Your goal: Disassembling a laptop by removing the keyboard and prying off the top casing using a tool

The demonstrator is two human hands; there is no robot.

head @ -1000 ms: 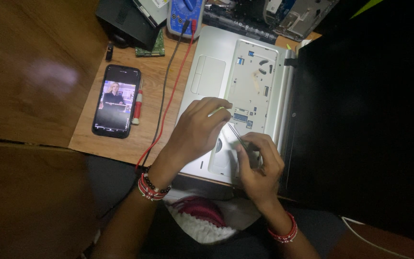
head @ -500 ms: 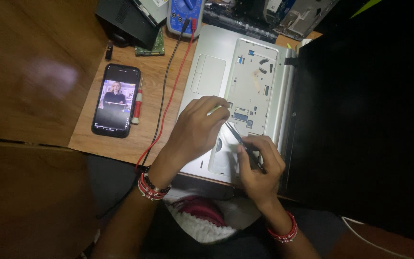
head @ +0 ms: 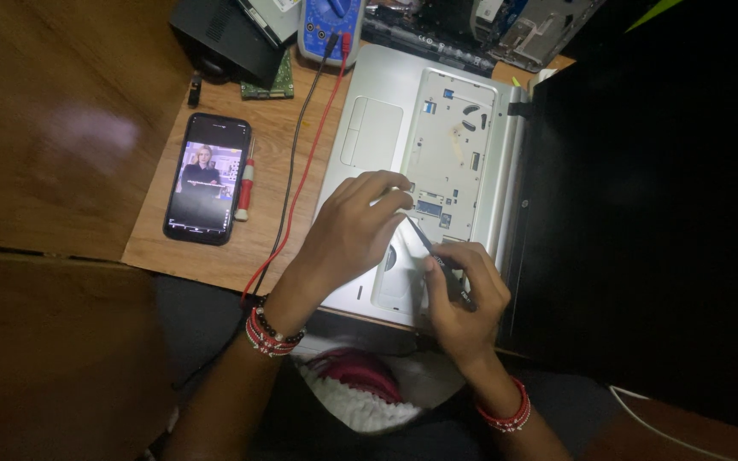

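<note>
A silver laptop base (head: 386, 85) with its keyboard taken out lies open in front of me, its black screen (head: 642, 196) folded out to the right. My right hand (head: 463, 294) grips a thin dark tool (head: 424, 243) whose tip points into the bare keyboard tray (head: 454, 145). My left hand (head: 352, 226) rests on the palm rest, fingertips pinched at the tool's tip. Whether a small part sits between those fingers is too small to tell.
A black phone (head: 207, 177) with a lit screen lies on the wooden board, a small red-and-white screwdriver (head: 243, 189) beside it. Red and black test leads (head: 296, 162) run from a blue multimeter (head: 331, 26) at the top. A black box (head: 224, 38) and circuit boards sit behind.
My left hand has slid slightly up toward the keyboard tray and its fingertips have closed at the tool's tip. The right hand keeps its grip on the tool.
</note>
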